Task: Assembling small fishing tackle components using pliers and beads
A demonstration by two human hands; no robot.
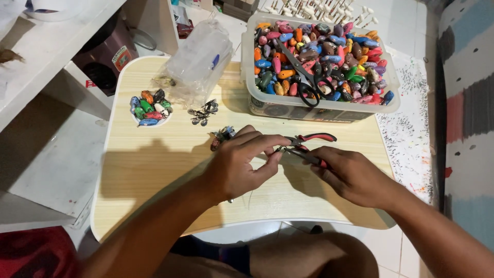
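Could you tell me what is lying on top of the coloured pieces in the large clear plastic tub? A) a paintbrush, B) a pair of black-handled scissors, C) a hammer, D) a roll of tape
B: a pair of black-handled scissors lies open across the heap of coloured pieces in the clear tub, at the far side of the small wooden table.

Pale wood-grain table [154,170]. On it, red-and-black handles on pliers [309,144]; black handles on scissors [303,77] in clear tub [247,67] of red, blue, orange, purple, green lures [355,56]. Same mixed colours in white dish [150,109]. Right of table, grey, red, blue striped fabric [471,103].
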